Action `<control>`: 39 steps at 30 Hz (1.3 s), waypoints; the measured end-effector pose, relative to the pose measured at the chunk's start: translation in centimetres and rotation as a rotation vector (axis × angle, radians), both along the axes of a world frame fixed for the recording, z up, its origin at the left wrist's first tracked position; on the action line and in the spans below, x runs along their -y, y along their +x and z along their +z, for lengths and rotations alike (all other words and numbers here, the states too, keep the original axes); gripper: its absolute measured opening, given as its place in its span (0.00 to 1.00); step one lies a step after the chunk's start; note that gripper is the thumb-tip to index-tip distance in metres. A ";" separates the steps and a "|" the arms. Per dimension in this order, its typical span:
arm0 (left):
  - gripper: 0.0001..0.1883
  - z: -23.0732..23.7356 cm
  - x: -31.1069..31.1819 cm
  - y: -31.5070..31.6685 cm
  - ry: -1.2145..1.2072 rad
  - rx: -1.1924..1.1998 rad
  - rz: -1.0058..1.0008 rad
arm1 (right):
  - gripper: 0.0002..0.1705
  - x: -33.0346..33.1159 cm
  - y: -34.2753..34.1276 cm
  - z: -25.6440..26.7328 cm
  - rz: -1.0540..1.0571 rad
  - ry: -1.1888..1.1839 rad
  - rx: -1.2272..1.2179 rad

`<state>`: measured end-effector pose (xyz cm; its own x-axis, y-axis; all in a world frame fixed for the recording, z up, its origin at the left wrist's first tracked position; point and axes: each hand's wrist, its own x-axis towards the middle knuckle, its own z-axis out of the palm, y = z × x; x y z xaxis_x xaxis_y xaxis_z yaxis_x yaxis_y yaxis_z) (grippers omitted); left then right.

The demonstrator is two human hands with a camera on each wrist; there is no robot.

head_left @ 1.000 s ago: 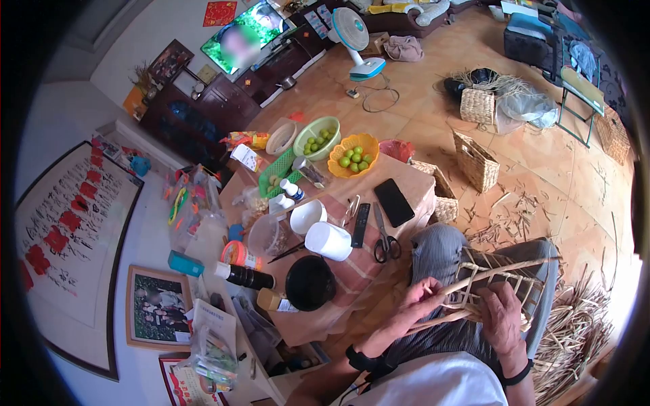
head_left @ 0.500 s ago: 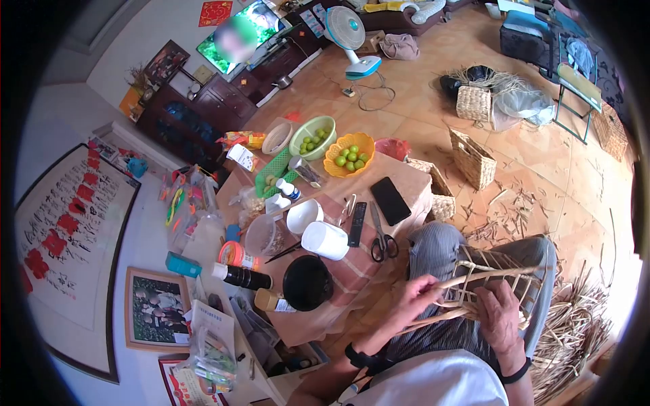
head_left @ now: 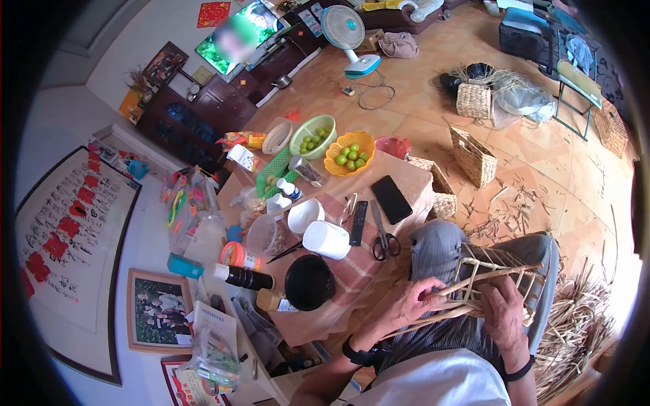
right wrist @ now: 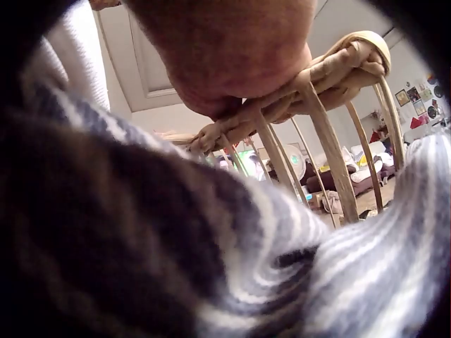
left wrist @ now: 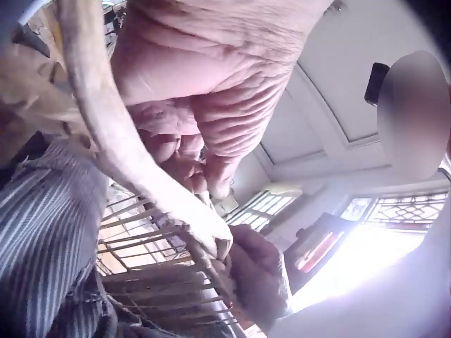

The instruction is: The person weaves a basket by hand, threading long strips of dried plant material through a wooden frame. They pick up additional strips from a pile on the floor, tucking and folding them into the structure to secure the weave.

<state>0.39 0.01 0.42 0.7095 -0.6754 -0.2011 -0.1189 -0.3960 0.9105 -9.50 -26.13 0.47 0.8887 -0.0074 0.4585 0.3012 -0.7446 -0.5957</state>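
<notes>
An open woven frame (head_left: 497, 260) of pale strips lies across the person's lap, its braided rim (right wrist: 345, 67) large in the right wrist view. The left hand (head_left: 406, 304) pinches a long pale strand (head_left: 484, 274) between thumb and fingers at the frame's left side. In the left wrist view, that hand (left wrist: 211, 70) is above the strand (left wrist: 120, 144), fingertips together. The right hand (head_left: 504, 314) grips the rim's near side with bent fingers; its fingertips are hidden in the right wrist view, where the hand (right wrist: 232, 49) covers the rim from above.
At left, a table (head_left: 345, 325) holds scissors (head_left: 386, 245), a phone (head_left: 392, 199), a black bowl (head_left: 309, 283), white containers and fruit bowls. Loose strips (head_left: 575, 331) are heaped right of the legs. Woven baskets (head_left: 474, 157) stand on the floor beyond.
The strand's far end has drawn back slightly toward the frame's right corner. The left hand has shifted a little along the near side; the right hand has stayed on the rim.
</notes>
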 end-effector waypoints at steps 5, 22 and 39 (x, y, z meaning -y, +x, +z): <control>0.08 -0.4 -2.8 0.8 -0.351 -0.304 0.191 | 0.17 0.4 0.2 0.2 -0.015 -0.011 -0.020; 0.13 -4.0 -7.0 0.4 -0.859 -0.481 0.355 | 0.13 1.7 0.7 0.1 -0.018 0.000 -0.070; 0.12 7.5 -1.7 -4.0 0.417 0.292 -0.016 | 0.24 -2.1 1.7 4.1 0.308 -0.192 -0.023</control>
